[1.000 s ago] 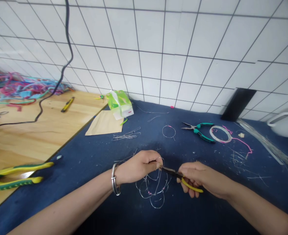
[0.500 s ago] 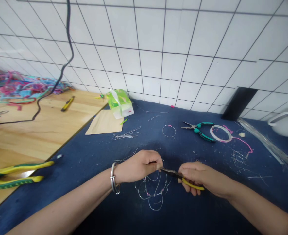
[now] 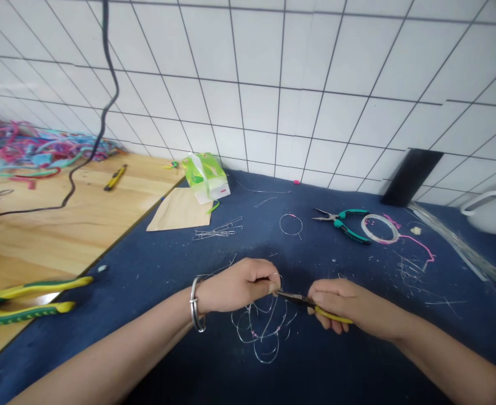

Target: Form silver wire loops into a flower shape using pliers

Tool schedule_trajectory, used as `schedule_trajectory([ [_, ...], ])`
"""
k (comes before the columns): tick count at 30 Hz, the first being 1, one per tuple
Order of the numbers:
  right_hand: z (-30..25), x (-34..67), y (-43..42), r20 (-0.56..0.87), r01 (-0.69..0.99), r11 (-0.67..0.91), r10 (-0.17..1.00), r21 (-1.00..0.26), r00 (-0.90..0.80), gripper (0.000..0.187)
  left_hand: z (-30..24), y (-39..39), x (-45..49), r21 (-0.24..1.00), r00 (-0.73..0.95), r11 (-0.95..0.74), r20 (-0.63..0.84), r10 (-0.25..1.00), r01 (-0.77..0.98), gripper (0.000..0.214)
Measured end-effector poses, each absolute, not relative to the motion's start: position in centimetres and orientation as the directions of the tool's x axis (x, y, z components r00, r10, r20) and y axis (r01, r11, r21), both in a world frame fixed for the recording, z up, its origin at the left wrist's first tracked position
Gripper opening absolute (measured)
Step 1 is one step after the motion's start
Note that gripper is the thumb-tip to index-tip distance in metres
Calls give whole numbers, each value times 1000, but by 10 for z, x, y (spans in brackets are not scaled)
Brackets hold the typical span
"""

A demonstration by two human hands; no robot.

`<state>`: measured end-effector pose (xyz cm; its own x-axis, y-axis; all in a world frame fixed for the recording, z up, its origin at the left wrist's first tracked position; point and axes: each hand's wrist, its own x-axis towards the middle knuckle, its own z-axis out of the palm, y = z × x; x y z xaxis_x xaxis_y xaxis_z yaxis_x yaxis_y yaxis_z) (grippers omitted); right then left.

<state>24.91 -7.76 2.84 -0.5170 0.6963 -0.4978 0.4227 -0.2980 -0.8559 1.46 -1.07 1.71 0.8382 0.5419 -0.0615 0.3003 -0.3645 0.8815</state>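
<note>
My left hand [image 3: 239, 287], a metal bangle on its wrist, is closed in a pinch on a looped piece of thin silver wire [image 3: 261, 332] that hangs down onto the dark blue mat [image 3: 155, 281]. My right hand [image 3: 343, 306] is wrapped round yellow-handled pliers [image 3: 315, 306]. The pliers' dark jaws meet the wire right at my left fingertips. Tiny pink beads sit on the wire loops.
Teal-handled pliers [image 3: 344, 220], a clear tape roll [image 3: 379, 229], pink cord [image 3: 420, 247] and a small wire ring [image 3: 291, 224] lie farther back. Cut wire bits [image 3: 218, 230], brown paper [image 3: 180, 209] and a green pack [image 3: 205, 177] sit left. Large yellow-green cutters [image 3: 23, 301] rest on the wooden bench.
Both hands stay in place on the wire; the pliers handle has tilted slightly and the wire loops have shifted a little. The view has drifted slightly.
</note>
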Motion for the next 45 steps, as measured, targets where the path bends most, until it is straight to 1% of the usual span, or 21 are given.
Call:
schedule_trajectory([
  [2,28,248,-77,-473,379,-306,721,-873,-506,32,15,-11,15,912,787,-242,-127,604,333,15],
  [4,27,247,-78,-445,327,-316,747,-891,-493,33,11,-11,16,938,731,-106,-181,658,329,15],
  [6,28,246,-78,-422,294,-312,770,-903,-478,33,8,-12,18,965,656,-14,-167,736,262,14],
  [8,30,244,-79,-377,338,-241,821,-910,-428,31,5,-13,19,981,586,43,-147,797,188,13],
  [10,30,242,-81,-269,481,-85,906,-873,-328,27,3,-14,21,990,506,76,-127,853,120,14],
  [12,28,240,-82,-86,655,101,965,-748,-247,21,2,-14,22,992,456,101,-123,881,73,13],
  [14,24,241,-82,106,769,270,961,-579,-257,21,3,-16,22,991,452,124,-137,882,58,13],
  [16,17,243,-81,258,815,420,904,-398,-340,25,4,-17,22,988,489,136,-155,858,75,12],
  [18,11,248,-79,352,822,527,828,-217,-437,29,7,-18,21,986,540,119,-164,826,118,12],
  [19,9,252,-77,376,815,563,791,-138,-483,30,8,-19,20,985,565,100,-163,809,141,12],
  [20,7,255,-75,389,802,593,758,-74,-524,31,9,-18,19,984,588,78,-161,793,163,12],
  [22,5,261,-72,393,771,637,706,12,-589,32,12,-18,16,977,631,39,-165,758,210,13],
  [25,5,266,-69,382,725,685,654,68,-653,32,17,-16,13,962,699,-14,-189,690,274,16],
  [29,6,264,-71,342,687,720,625,97,-702,33,21,-15,12,942,760,-110,-184,623,318,18],
  [36,9,260,-73,276,685,714,636,142,-721,28,18,-14,12,909,796,-220,-171,580,355,18],
  [40,10,258,-73,281,667,724,613,176,-739,25,19,-13,11,911,821,-238,-163,547,338,17],
  [45,11,257,-74,272,649,739,597,181,-755,23,20,-12,12,926,851,-237,-142,505,295,17],
])
